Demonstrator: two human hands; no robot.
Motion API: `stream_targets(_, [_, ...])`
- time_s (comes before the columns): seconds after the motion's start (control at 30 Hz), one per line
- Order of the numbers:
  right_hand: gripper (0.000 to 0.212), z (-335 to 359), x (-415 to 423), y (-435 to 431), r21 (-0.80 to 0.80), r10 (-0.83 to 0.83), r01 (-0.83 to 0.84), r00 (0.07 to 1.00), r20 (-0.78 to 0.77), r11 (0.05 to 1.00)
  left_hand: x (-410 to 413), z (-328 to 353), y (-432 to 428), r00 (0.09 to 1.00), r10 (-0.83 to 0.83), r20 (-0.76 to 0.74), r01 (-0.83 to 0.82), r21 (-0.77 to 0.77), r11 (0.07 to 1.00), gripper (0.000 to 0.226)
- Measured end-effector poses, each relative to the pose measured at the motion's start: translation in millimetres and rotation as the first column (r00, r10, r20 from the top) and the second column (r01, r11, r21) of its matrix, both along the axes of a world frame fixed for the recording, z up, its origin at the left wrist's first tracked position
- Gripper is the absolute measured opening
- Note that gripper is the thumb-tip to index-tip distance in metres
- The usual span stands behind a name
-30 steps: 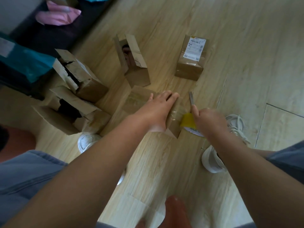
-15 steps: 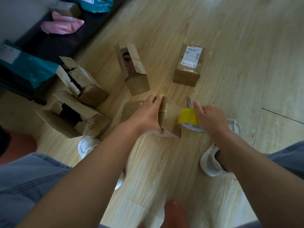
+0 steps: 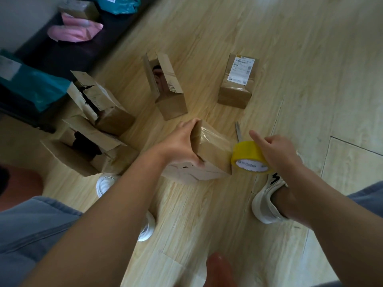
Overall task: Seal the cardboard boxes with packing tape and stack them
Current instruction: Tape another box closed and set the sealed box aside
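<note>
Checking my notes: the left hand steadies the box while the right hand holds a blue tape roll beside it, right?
No: the tape roll is yellow, not blue, as the head view shows. The left hand does steady the box while the right hand holds the roll beside it.

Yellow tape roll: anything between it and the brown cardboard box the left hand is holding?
Nothing visible. The yellow tape roll, gripped by the right hand, sits at the right edge of the brown cardboard box that the left hand holds. A thin metal tool lies beyond the roll, clear of both.
</note>
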State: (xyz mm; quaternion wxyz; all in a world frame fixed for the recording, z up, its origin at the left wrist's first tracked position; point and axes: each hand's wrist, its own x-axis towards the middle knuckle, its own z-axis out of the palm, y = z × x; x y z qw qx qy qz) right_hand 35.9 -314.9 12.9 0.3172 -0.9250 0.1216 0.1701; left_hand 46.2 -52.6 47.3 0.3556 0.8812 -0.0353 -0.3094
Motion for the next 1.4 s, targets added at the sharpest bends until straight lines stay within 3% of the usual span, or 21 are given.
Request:
stream_targets(0.07, [0.047, -8.8, -2.8, -6.7, -0.235, 0.12, -0.143, 0.987, -0.111, 0.961, 0.8, 1.1, -7.1, 1.0, -0.018, 0.011, 0.018, -0.018, 1.0, 0.131])
stream_targets(0.13, [0.059, -13.4, -4.2, -12.4, -0.33, 0.072, -0.137, 0.977, -0.202, 0.934, 0.6, 3.2, -16.4, 0.999, -0.033, 0.016, 0.034, -0.055, 0.998, 0.131])
stream_targets(0.17, [0.068, -12.4, -5.1, -14.8, -0.33, 0.065, -0.137, 0.973, -0.222, 0.934, 2.0, 4.2, -20.9, 0.999, -0.028, 0.017, 0.03, -0.083, 0.996, 0.13])
stream_targets(0.27, [0.074, -14.2, 1.0, -14.3, -0.325, 0.079, -0.103, 0.993, -0.086, 0.94, 9.6, 5.0, -27.2, 0.999, 0.037, -0.002, -0.036, -0.179, 0.983, 0.129])
stream_targets(0.37, [0.05, -14.1, 3.1, -11.3, -0.411, 0.144, -0.185, 0.981, -0.13, 0.893, 14.9, 2.6, -29.3, 0.999, 0.051, -0.002, -0.05, -0.201, 0.978, 0.128])
stream_targets(0.43, [0.03, -15.4, 4.2, -10.0, -0.419, 0.059, -0.101, 0.992, -0.113, 0.902, 16.6, -0.5, -30.8, 0.998, 0.068, -0.008, -0.068, -0.216, 0.974, 0.129])
stream_targets(0.6, [0.06, -16.6, 13.1, 7.6, -0.463, -0.031, -0.084, 0.971, -0.236, 0.882, 22.3, -11.4, -29.2, 0.995, 0.099, -0.011, -0.098, -0.253, 0.963, 0.129])
stream_targets(0.7, [0.045, -29.3, 21.4, 8.0, -0.582, -0.01, -0.152, 0.964, -0.264, 0.799, 24.5, -19.3, -24.6, 0.991, 0.124, -0.053, -0.134, -0.29, 0.948, 0.128])
stream_targets(0.8, [0.057, -37.4, 29.3, 15.6, -0.613, 0.061, -0.211, 0.965, -0.257, 0.761, 24.3, -31.7, -13.6, 0.981, 0.151, -0.123, -0.184, -0.322, 0.929, 0.128])
stream_targets(0.9, [0.068, -36.8, 32.5, 27.7, -0.598, 0.074, -0.215, 0.965, -0.252, 0.772, 23.5, -40.3, 3.7, 0.967, 0.141, -0.213, -0.206, -0.324, 0.923, 0.133])
stream_targets(1.07, [0.067, -37.3, 29.4, 53.0, -0.519, 0.088, -0.18, 0.976, -0.198, 0.836, 18.8, -39.9, 35.1, 0.966, 0.12, -0.229, -0.161, -0.171, 0.972, 0.138])
stream_targets(1.17, [0.061, -34.8, 25.9, 69.2, -0.494, 0.076, -0.173, 0.975, -0.21, 0.852, 10.0, -42.0, 41.8, 0.937, 0.155, -0.313, -0.224, -0.195, 0.955, 0.139])
stream_targets(1.27, [0.063, -31.6, 20.8, 72.9, -0.454, 0.045, -0.13, 0.98, -0.193, 0.882, -3.3, -47.2, 35.1, 0.904, 0.311, -0.292, -0.384, -0.24, 0.892, 0.118])
stream_targets(1.4, [0.068, -21.0, 16.2, 67.8, -0.309, 0.094, -0.122, 0.99, -0.104, 0.943, -13.7, -56.9, 30.8, 0.792, 0.511, -0.333, -0.607, -0.349, 0.714, 0.095])
